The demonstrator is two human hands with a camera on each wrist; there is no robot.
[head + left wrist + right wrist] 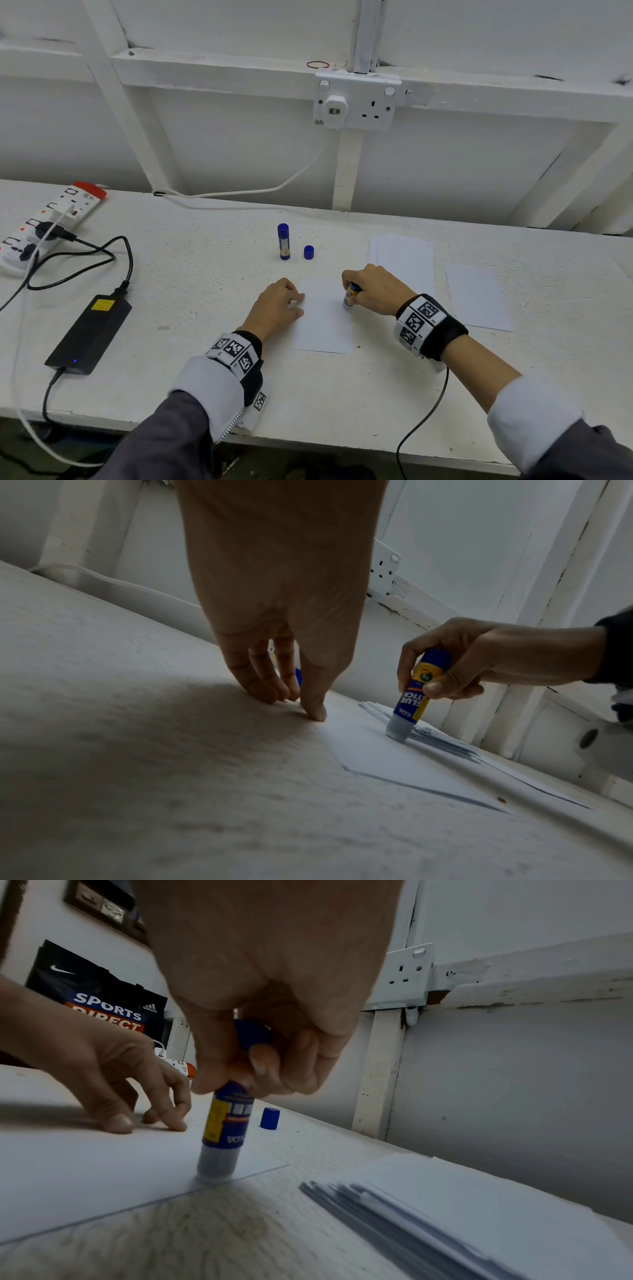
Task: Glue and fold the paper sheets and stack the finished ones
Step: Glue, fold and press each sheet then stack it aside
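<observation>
On the white, rough-textured bench, near its front edge, a single paper sheet lies flat at the middle. The left hand rests on the sheet's left edge, fingers spread and fingertips pressing it down. The right hand is curled round an uncapped glue stick, held upright with its tip touching the sheet near the right edge. A black power adapter sits toward the front left. To the right lie a loose sheet and, farther back, a stack of paper sheets. Beyond the hands stand a second, capped glue stick and a blue cap. A power strip lies at the back left corner. Behind the bench rises a white-painted wall with a double socket.
</observation>
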